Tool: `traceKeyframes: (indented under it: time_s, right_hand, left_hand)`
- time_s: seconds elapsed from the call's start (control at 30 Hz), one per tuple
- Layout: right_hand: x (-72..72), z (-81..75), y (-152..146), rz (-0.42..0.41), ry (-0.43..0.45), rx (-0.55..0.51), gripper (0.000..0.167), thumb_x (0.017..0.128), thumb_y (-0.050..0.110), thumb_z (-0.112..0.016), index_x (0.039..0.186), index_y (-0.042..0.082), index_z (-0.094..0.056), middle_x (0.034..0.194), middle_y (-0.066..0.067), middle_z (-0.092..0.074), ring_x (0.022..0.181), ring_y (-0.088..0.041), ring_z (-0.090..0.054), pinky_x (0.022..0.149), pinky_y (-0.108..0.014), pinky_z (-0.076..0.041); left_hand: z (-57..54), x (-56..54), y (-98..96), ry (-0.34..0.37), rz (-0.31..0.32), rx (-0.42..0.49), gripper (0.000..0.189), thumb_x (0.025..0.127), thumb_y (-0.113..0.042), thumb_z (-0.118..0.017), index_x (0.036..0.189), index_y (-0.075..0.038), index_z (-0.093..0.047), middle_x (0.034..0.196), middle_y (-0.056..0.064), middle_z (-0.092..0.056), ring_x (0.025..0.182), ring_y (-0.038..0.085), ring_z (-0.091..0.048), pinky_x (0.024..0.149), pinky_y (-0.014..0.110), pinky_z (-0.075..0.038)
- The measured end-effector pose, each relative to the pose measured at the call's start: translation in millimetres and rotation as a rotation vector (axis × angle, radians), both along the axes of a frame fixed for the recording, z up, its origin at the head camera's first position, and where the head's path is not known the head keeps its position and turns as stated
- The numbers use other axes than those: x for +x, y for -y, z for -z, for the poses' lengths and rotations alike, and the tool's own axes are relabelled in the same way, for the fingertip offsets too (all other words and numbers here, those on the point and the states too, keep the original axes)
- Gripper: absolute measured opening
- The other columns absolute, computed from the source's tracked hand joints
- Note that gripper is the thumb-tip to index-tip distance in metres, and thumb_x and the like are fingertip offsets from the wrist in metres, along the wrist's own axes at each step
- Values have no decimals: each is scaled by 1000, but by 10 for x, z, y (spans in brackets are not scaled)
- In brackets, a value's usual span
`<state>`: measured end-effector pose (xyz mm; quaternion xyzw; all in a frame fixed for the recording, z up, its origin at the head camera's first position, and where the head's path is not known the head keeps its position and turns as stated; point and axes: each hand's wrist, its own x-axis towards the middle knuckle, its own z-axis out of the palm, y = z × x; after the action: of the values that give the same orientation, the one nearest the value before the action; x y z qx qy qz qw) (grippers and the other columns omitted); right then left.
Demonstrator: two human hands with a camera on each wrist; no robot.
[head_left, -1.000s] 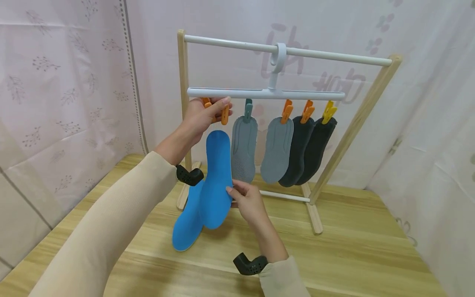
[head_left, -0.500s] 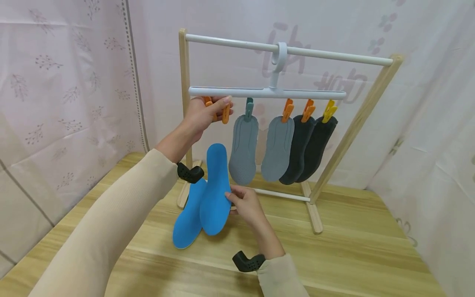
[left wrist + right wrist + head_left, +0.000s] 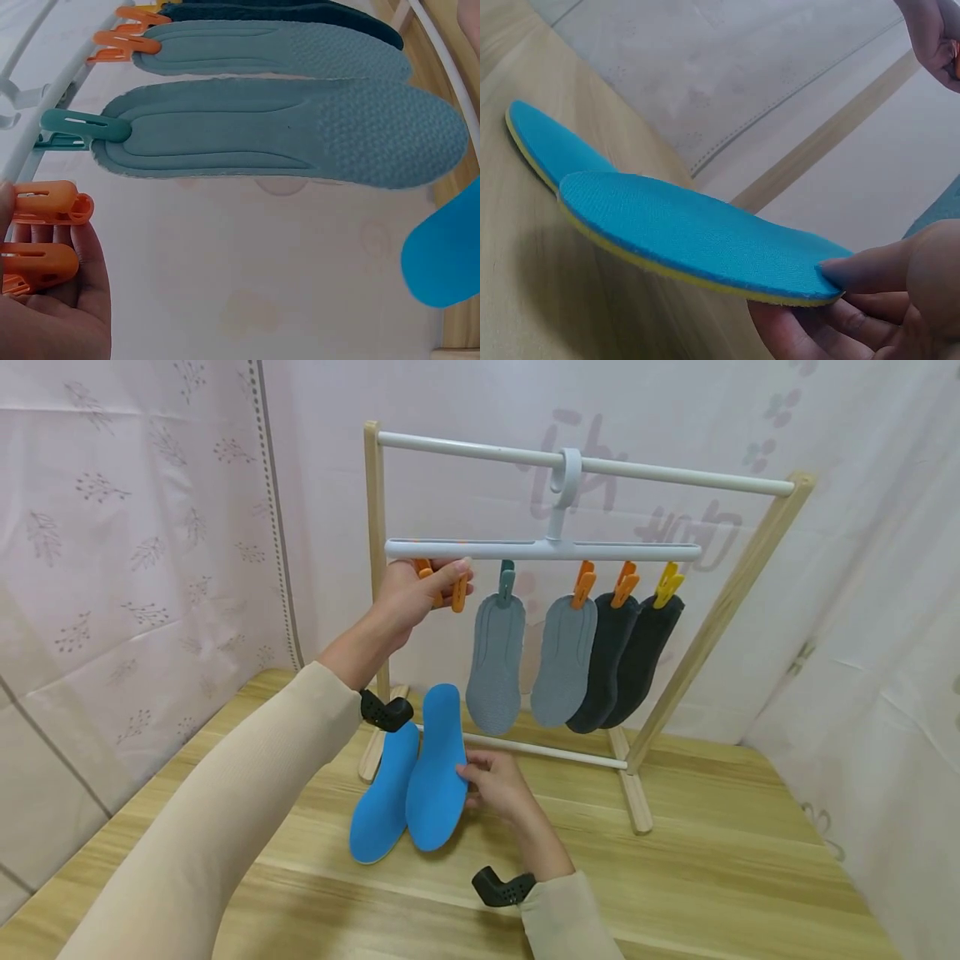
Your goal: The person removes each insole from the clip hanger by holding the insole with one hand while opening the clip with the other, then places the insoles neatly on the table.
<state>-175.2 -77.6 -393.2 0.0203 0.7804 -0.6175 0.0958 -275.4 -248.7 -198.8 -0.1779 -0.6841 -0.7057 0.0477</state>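
My right hand [image 3: 501,785] pinches a blue insole [image 3: 437,768] by its right edge, thumb on the blue face and fingers beneath. Its yellow underside layer shows along the edge in the right wrist view. A second blue insole [image 3: 382,802] lies on the table to the left, partly overlapped by the held one in the right wrist view. Up at the hanger [image 3: 480,550], my left hand [image 3: 405,597] holds an orange clip [image 3: 49,201] between thumb and fingers. Another orange clip [image 3: 45,259] sits against the same fingers, with no insole in either.
A grey insole [image 3: 495,668] hangs from a green clip [image 3: 507,581]. Beside it hang another grey insole [image 3: 564,664] and two black ones, in orange and yellow clips. The hanger hooks over the white rail of a wooden stand [image 3: 701,618] on the table [image 3: 720,860].
My right hand has lowered the blue insole from just under the left hand toward the table. The left hand stays at the orange clips.
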Motion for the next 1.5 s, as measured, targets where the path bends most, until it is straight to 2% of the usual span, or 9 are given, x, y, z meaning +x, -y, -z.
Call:
traceKeyframes:
  time_s: [0.33,0.63,0.87,1.03,1.27,1.5]
  right_hand:
    - [27,11,-20,11,35,6,38,100,8,-60,136,-2,-57,114,-21,-72,78,-15,-69,60,-30,-59]
    - [-1,70,-14,-98,56,22,35,99,4,-56,132,-8,-55,99,-17,-73,72,-12,-67,61,-30,-60]
    - [4,130,16,-145,78,34,33,98,1,-54,129,-9,-52,93,-14,-72,71,-12,-66,59,-25,-58]
    - [14,158,54,-130,92,35,33,98,1,-55,129,-9,-51,92,-13,-71,71,-12,-64,57,-25,-57]
    - [-4,195,56,-118,111,45,31,98,2,-55,128,-7,-54,94,-13,-71,74,-13,-66,61,-28,-60]
    - [19,196,66,-103,94,100,28,98,2,-56,125,-7,-57,97,-16,-72,75,-15,-67,64,-32,-62]
  left_hand:
    - [-2,19,9,-13,7,9,27,97,-25,-68,116,-6,-67,110,13,-74,96,22,-75,94,36,-61]
    - [21,2,18,-6,10,9,27,97,-27,-68,115,-7,-66,104,6,-73,95,19,-75,95,36,-61]
    - [18,12,20,0,18,0,26,97,-28,-68,114,-8,-65,110,11,-72,98,21,-75,97,37,-60]
    - [17,25,17,-4,16,-6,26,97,-28,-68,114,-7,-67,114,16,-72,96,20,-75,96,36,-60]
    - [26,26,18,-9,16,6,26,97,-26,-69,113,-7,-68,107,10,-73,95,21,-75,95,36,-61]
    - [28,26,21,-12,23,3,26,97,-26,-69,113,-7,-68,109,13,-73,97,23,-75,94,35,-61]
